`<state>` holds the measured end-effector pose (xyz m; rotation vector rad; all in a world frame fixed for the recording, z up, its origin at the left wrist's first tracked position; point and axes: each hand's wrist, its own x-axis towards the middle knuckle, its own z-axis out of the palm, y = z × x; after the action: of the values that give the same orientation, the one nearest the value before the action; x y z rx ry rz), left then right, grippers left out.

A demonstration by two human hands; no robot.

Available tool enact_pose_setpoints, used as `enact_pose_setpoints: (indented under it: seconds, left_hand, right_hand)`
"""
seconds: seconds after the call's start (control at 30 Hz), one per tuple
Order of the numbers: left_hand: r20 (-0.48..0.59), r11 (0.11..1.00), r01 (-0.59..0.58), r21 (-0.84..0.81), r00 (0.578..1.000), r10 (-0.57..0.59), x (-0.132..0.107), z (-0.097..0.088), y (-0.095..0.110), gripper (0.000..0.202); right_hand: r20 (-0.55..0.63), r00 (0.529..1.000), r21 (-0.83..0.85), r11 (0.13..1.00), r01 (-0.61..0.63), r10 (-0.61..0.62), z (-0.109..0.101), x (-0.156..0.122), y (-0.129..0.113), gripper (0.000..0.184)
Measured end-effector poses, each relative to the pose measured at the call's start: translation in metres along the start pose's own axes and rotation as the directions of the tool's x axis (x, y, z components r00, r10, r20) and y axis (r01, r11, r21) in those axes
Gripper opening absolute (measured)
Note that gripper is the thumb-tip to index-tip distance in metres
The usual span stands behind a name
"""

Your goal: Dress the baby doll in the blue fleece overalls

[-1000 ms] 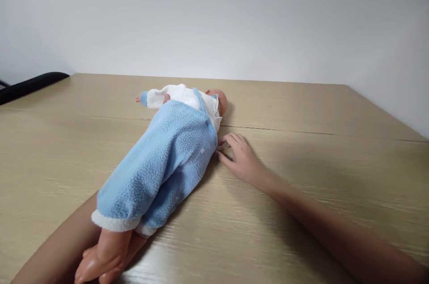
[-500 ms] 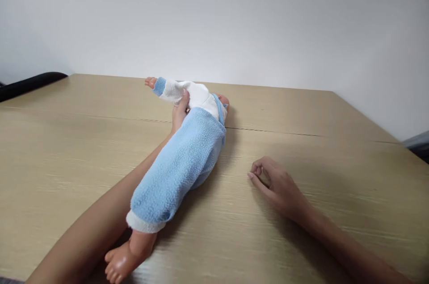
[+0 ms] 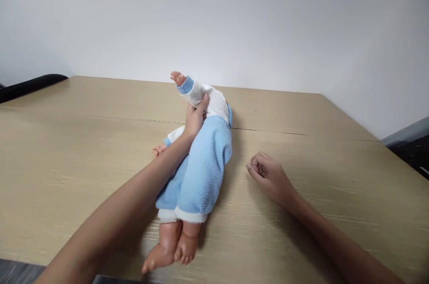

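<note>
A baby doll in light blue fleece trousers and a white top with blue cuffs lies tilted on its side on the wooden table. Its bare feet point toward me, and its head is hidden behind the body. My left hand grips the doll at the chest, under its raised arm, with the thumb showing on the white cloth. The doll's other arm rests on the table to the left of my forearm. Curled loosely, my right hand rests on the table to the right of the doll, touching nothing else.
A pale wall rises behind the far table edge. At the left stands a black curved chair part, and dark furniture is beyond the right edge. A seam crosses the tabletop.
My left hand has rolled and shifted the doll rightward, so both feet and its second arm now show. My right hand has curled slightly tighter.
</note>
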<state>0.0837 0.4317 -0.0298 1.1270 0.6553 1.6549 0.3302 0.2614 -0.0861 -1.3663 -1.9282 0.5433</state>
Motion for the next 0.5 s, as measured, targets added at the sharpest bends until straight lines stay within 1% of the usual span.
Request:
enact_pose_setpoints:
  seconds: [0.1,0.17,0.2,0.27,0.3,0.37,0.4,0.43,0.47,0.5]
  left_hand:
    - [0.031,0.995,-0.030,0.097,0.999,0.027,-0.005,0.009,-0.006,0.059]
    - [0.077,0.979,-0.052,0.198,0.996,0.037,-0.009,0.018,-0.009,0.055]
    - [0.111,0.963,-0.075,0.259,0.993,0.047,-0.011,0.023,-0.011,0.051]
    - [0.210,0.913,-0.160,0.375,0.974,0.085,-0.016,0.035,-0.015,0.043]
    - [0.279,0.880,-0.216,0.422,0.955,0.100,-0.019,0.041,-0.018,0.041]
    - [0.431,0.796,-0.323,0.512,0.898,0.087,-0.025,0.054,-0.022,0.042]
    - [0.506,0.739,-0.371,0.563,0.861,0.047,-0.028,0.061,-0.025,0.042]
    - [0.571,0.673,-0.416,0.612,0.821,-0.013,-0.031,0.066,-0.027,0.042]
    - [0.620,0.603,-0.458,0.653,0.781,-0.079,-0.033,0.071,-0.028,0.042]
    - [0.652,0.542,-0.494,0.680,0.745,-0.140,-0.035,0.075,-0.030,0.043]
  right_hand:
    - [0.000,1.000,0.009,1.000,-0.001,0.001,0.000,-0.001,0.000,0.025]
    - [-0.014,1.000,0.051,0.998,-0.025,0.025,0.000,-0.001,0.002,0.020]
    - [-0.023,0.998,0.087,0.995,-0.051,0.053,0.001,0.000,0.004,0.018]
    - [-0.037,0.991,0.205,0.971,-0.119,0.130,0.000,0.002,0.011,0.015]
    - [-0.045,0.984,0.287,0.945,-0.154,0.174,-0.001,0.004,0.016,0.017]
    - [-0.050,0.963,0.479,0.852,-0.211,0.266,-0.006,0.010,0.026,0.028]
    - [-0.046,0.952,0.561,0.796,-0.227,0.303,-0.010,0.013,0.031,0.034]
    - [-0.046,0.946,0.598,0.767,-0.231,0.321,-0.015,0.017,0.035,0.039]
    - [-0.060,0.945,0.590,0.775,-0.227,0.322,-0.021,0.020,0.039,0.047]
    - [-0.088,0.947,0.543,0.812,-0.214,0.309,-0.027,0.023,0.042,0.056]
